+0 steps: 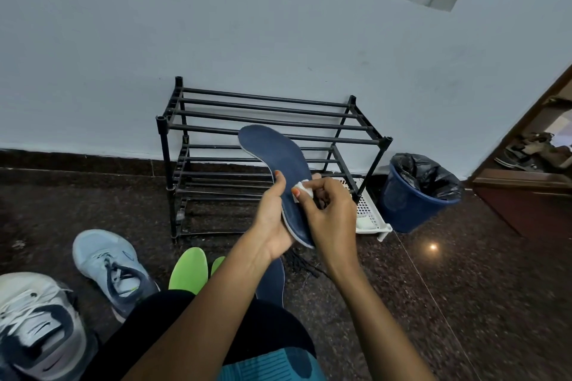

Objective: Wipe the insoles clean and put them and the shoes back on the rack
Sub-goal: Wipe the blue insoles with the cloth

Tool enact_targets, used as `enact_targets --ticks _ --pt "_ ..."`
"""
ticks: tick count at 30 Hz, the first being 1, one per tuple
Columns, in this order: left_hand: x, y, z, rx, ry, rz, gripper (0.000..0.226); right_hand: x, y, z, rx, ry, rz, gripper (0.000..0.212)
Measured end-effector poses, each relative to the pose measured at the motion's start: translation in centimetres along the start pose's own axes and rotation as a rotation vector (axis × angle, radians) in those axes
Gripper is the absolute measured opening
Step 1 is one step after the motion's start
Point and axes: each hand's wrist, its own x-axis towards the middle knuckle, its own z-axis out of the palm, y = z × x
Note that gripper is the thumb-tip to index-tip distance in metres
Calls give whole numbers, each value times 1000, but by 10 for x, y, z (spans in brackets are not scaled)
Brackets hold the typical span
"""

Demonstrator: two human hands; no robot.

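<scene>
A dark blue insole is held up in front of the black rack, its toe end raised and curving to the left. Its lower half is gripped from the left edge by the left hand, with the thumb laid along the upper face and the fingers wrapped behind. A small white wipe is pinched between the thumb and curled fingers of the right hand and is pressed against the blue face near the middle of the insole. The rack is set against the pale wall on a dark speckled floor. Two green insoles are laid on the floor just in front of the rack, and a second blue insole is partly hidden behind the left forearm. A light blue shoe is placed to the left of the green insoles, and a white and grey shoe is seen nearer, at the lower left. A white perforated tray is set at the right foot of the rack, with a blue bin lined in black just beside it.
</scene>
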Motion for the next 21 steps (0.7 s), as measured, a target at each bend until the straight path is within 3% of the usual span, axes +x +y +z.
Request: enact_targets --ticks 4,8,12,16,21 --pt "0 3 -1 -5 -57 -25 73 4 -3 -5 13 -95 -45 10" --pt "-1 5 0 -43 -68 -19 82 5 -7 -6 -35 -223 -214 37" --pt "0 6 -2 -31 -61 39 67 14 -7 -6 -23 -223 -225 26" --pt "1 7 -5 -11 -59 2 79 8 -8 -6 34 -272 -208 25" --pt "3 4 -4 -16 -59 -5 77 -8 -9 -7 87 -261 -223 21"
